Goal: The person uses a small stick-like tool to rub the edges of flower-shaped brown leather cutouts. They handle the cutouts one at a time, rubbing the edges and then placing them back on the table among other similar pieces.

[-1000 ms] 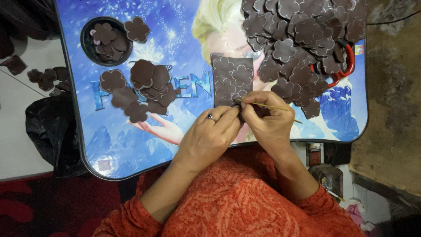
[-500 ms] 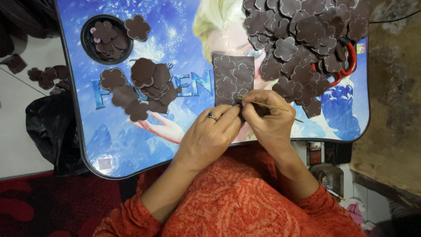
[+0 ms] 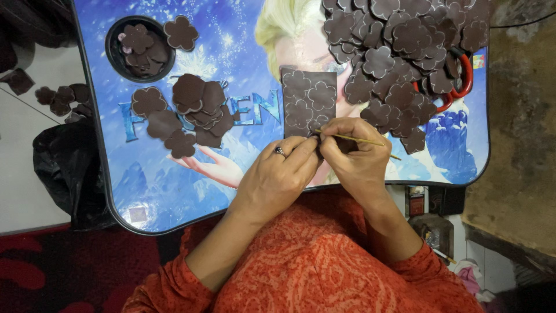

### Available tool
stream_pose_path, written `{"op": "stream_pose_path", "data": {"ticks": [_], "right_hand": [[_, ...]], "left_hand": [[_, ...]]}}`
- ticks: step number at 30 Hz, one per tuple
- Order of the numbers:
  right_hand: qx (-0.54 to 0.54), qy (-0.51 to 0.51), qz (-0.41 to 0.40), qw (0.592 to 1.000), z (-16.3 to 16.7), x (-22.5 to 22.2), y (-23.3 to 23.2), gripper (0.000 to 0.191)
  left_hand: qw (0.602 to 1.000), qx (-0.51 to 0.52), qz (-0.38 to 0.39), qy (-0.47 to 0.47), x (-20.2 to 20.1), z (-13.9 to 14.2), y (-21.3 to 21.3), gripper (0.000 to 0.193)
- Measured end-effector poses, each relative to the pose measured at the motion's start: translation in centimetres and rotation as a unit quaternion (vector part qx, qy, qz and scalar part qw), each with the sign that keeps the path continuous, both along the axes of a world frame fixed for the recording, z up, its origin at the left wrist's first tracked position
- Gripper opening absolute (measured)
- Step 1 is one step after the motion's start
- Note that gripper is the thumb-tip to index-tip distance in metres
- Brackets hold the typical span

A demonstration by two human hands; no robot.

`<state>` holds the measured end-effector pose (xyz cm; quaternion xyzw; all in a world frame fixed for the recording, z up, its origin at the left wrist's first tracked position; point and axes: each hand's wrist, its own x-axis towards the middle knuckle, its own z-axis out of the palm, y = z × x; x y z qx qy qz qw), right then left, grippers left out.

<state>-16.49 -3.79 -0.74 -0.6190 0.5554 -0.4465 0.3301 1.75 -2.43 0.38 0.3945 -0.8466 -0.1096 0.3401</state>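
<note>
A dark brown rectangular sheet (image 3: 307, 99) stamped with flower outlines lies on the blue picture-printed table (image 3: 145, 191). My left hand (image 3: 278, 174), with a ring on one finger, pinches the sheet's near edge. My right hand (image 3: 353, 156) holds a thin wooden stick (image 3: 362, 141) whose tip touches the sheet's near edge, right beside my left fingertips. The sheet's near part is hidden under both hands.
A big heap of brown flower cut-outs (image 3: 399, 52) covers the table's far right, over red-handled scissors (image 3: 460, 78). A smaller pile (image 3: 185, 113) lies at centre left. A black round cup recess (image 3: 139, 49) holds more flowers. A black bag (image 3: 63, 168) sits left of the table.
My hands stay at the sheet's near edge; the stick has tilted slightly and its tip has shifted a little along the edge.
</note>
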Motion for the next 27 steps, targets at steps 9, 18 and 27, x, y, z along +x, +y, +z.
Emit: {"op": "stream_pose_path", "data": {"ticks": [9, 18, 27], "right_hand": [[-0.011, 0.011, 0.010, 1.000, 0.09, -0.07, -0.06, 0.011], [-0.002, 0.005, 0.003, 1.000, 0.05, -0.04, -0.05, 0.011], [0.006, -0.024, -0.012, 1.000, -0.07, 0.19, -0.07, 0.010]], "left_hand": [[1.000, -0.003, 0.001, -0.002, -0.01, -0.02, -0.01, 0.018], [1.000, -0.006, -0.002, -0.005, 0.10, -0.13, -0.06, 0.018], [1.000, 0.003, -0.004, 0.002, 0.06, -0.04, -0.10, 0.015]]}}
